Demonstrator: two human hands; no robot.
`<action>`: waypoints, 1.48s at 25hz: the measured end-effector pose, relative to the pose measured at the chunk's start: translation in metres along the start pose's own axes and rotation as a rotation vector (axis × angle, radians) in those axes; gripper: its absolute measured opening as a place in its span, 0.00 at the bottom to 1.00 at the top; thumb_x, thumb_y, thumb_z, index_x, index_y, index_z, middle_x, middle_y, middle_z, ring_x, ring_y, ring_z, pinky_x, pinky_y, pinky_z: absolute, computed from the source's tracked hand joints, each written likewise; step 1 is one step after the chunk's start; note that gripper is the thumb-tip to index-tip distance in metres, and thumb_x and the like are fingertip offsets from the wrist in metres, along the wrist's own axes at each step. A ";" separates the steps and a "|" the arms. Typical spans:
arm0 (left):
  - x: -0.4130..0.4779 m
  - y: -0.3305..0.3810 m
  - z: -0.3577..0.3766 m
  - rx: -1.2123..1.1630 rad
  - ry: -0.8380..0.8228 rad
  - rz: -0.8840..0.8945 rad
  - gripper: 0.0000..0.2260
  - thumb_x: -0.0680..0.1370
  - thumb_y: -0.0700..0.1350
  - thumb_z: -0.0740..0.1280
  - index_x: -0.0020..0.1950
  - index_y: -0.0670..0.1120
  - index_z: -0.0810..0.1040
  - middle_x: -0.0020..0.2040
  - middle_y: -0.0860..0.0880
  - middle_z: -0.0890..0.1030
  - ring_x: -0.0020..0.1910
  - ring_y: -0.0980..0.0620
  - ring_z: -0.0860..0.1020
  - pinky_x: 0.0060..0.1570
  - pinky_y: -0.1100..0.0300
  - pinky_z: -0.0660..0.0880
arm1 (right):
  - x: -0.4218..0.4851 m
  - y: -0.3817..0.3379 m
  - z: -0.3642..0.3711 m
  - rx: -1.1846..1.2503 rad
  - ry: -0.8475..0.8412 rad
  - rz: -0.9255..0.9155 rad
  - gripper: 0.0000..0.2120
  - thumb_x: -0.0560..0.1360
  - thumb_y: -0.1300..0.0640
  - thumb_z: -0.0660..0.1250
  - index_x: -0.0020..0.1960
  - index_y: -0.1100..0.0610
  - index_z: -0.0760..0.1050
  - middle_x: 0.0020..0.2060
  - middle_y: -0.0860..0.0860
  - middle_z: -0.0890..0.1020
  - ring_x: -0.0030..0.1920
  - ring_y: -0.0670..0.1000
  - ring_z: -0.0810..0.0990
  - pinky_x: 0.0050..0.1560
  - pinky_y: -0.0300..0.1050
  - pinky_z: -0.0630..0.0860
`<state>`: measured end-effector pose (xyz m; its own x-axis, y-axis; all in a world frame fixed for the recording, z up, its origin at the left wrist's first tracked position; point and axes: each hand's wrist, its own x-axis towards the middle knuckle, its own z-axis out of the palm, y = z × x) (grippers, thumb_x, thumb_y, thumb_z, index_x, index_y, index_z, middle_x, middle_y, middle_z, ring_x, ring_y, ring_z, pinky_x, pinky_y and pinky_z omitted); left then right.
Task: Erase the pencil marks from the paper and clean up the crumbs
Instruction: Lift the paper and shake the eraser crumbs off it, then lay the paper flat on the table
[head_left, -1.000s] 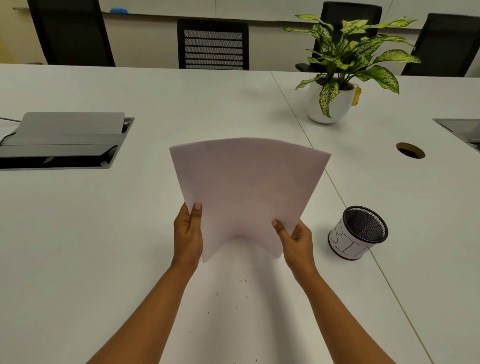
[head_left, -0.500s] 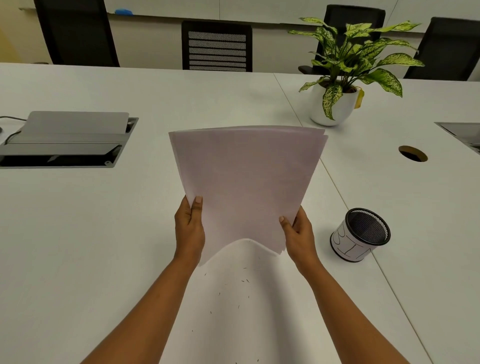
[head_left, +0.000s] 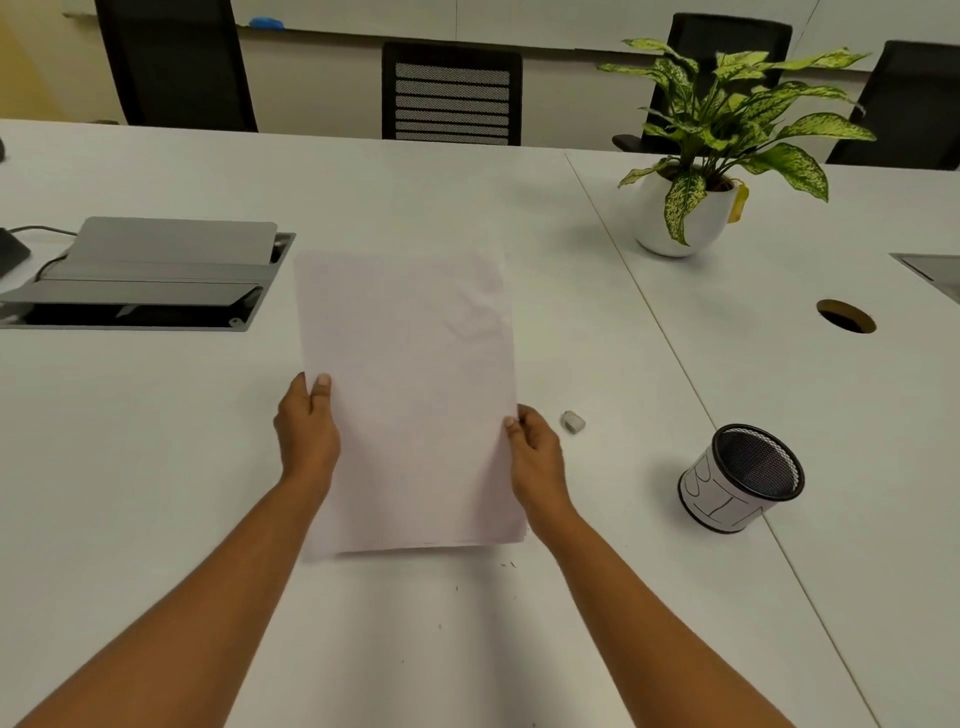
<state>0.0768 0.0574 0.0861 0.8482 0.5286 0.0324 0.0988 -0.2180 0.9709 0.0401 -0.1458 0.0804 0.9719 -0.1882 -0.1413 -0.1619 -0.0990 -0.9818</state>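
Right now you have the paper (head_left: 410, 395) between both hands, its long axis running from 6 to 12 o'clock, straight away from you. Your left hand (head_left: 306, 431) pinches the 9 o'clock edge, thumb on top and the other fingers going under the sheet. Your right hand (head_left: 535, 452) pinches the 3 o'clock edge the same way, a little nearer to you. Neither hand holds anything else. Whether the sheet lies flat on the table (head_left: 156, 493) or hangs just above it, the view does not settle. Its upper face shows no dark pencil marks, only a rumpled patch toward 1 o'clock, so the erasing looks done.

What is left, by my reading, is the crumbs (head_left: 508, 565). They lie scattered on the table at 6 o'clock from the paper's near edge, between your forearms, with the nearest specks just beside its near right corner. So they sit behind your fingers, toward your body, and you would have to draw a hand back to reach them. The mesh bin (head_left: 740, 480) stands at 3 o'clock, well apart from the sheet, and your right hand is the nearer one to it. The eraser (head_left: 573, 421) lies just beside that same hand, apart from the paper. The crumbs are tiny and light, so a sweep toward 3 o'clock with the right hand looks the shorter way.
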 end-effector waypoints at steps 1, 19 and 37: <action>0.008 -0.004 -0.003 0.027 0.018 -0.003 0.16 0.81 0.46 0.55 0.62 0.37 0.71 0.61 0.40 0.75 0.61 0.42 0.72 0.61 0.54 0.67 | 0.003 0.001 0.007 0.027 -0.046 0.047 0.11 0.79 0.58 0.55 0.59 0.54 0.71 0.49 0.48 0.78 0.49 0.48 0.76 0.44 0.36 0.71; 0.047 -0.063 0.055 0.215 -0.392 -0.194 0.28 0.75 0.27 0.60 0.73 0.46 0.61 0.72 0.43 0.65 0.70 0.47 0.64 0.65 0.58 0.64 | 0.114 0.053 0.003 -0.007 0.101 0.262 0.20 0.74 0.70 0.57 0.64 0.59 0.70 0.57 0.56 0.76 0.54 0.52 0.75 0.54 0.40 0.69; -0.040 -0.111 0.038 0.606 -0.419 0.531 0.20 0.80 0.49 0.51 0.69 0.44 0.68 0.73 0.47 0.63 0.72 0.54 0.53 0.71 0.59 0.44 | -0.009 0.099 -0.022 -0.961 -0.393 -0.346 0.36 0.72 0.35 0.32 0.73 0.53 0.49 0.72 0.44 0.45 0.71 0.39 0.42 0.74 0.41 0.42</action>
<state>0.0517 0.0290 -0.0322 0.9683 -0.0807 0.2362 -0.2031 -0.8048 0.5577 0.0116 -0.1756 -0.0126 0.9495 0.3046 -0.0751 0.2306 -0.8400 -0.4911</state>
